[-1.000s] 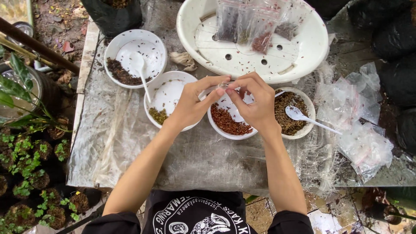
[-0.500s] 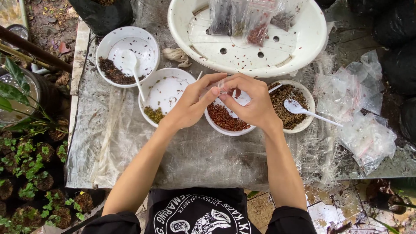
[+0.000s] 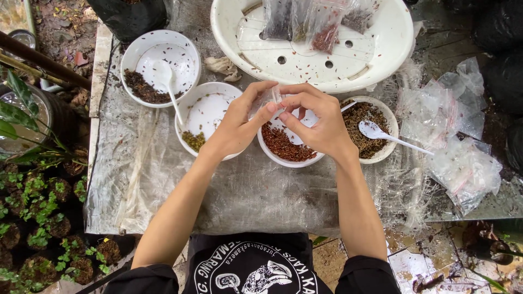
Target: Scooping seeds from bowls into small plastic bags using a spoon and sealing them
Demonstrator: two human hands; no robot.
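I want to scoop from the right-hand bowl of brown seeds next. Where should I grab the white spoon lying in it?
Take the white spoon by the free end of its handle, which sticks out past the bowl's right rim. Come from the right, probably with the right hand; the scoop end rests on the seeds.

Soft, even daylight, faint shadows, sharp focus, perhaps slight wide-angle bending at edges.

**Counts on the Table**

Four small white bowls [image 3: 160,68] sat there, alongside one large white basin [image 3: 376,60]. Two white spoons [image 3: 389,136] showed clearly. Two hands [image 3: 321,122] worked. Four filled bags [image 3: 324,24] lay in the basin.
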